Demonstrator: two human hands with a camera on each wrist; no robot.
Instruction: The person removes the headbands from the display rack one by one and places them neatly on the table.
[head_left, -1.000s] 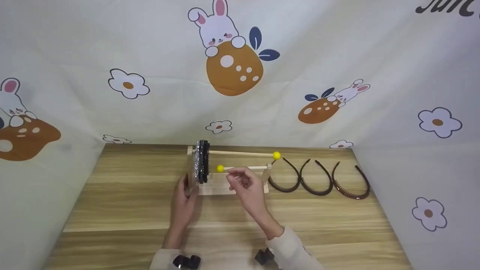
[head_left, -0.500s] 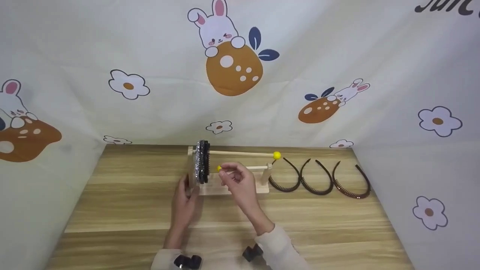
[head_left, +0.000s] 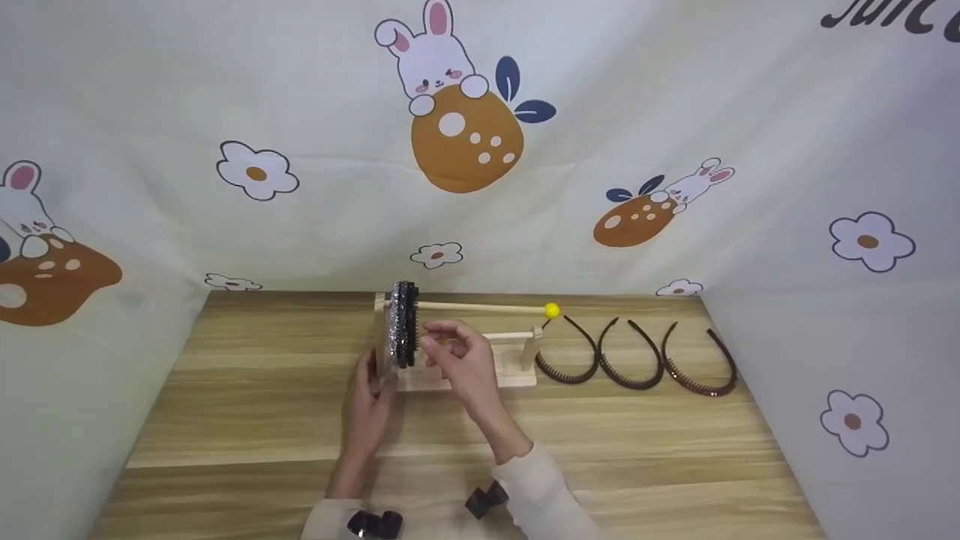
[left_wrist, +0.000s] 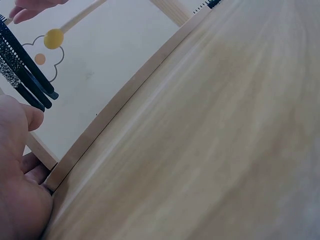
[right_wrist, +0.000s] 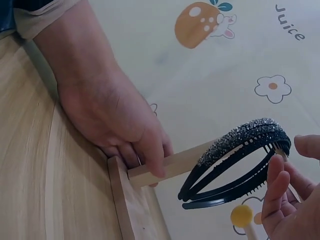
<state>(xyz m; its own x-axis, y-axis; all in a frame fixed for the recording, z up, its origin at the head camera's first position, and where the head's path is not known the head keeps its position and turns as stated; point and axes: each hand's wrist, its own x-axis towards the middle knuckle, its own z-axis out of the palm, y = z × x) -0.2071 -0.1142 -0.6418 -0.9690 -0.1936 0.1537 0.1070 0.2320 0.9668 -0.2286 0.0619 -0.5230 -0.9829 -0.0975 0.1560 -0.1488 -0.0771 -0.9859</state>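
Note:
My left hand (head_left: 367,409) grips the left upright of a wooden rack (head_left: 510,380), with the thumb on one side and the fingers on the other. Several headbands (head_left: 403,326), silver-glittered and black with comb teeth, hang together against that upright on the rack's long rod (head_left: 480,307). My right hand (head_left: 465,364) is just to their right, thumb and fingers loosely bent and apart. In the right wrist view its fingertips (right_wrist: 275,167) are right beside the toothed side of the headbands (right_wrist: 240,145). The second rod's yellow ball (right_wrist: 241,216) is hidden behind this hand in the head view.
Three dark toothed headbands (head_left: 630,360) lie in a row on the wood-grain table (head_left: 645,450), right of the rack. The long rod ends in a yellow ball (head_left: 552,310). A printed cloth (head_left: 322,225) stands behind and at both sides.
My right hand has moved left along the second rod toward the hanging headbands, covering its yellow ball. The left hand and the rack have stayed in place.

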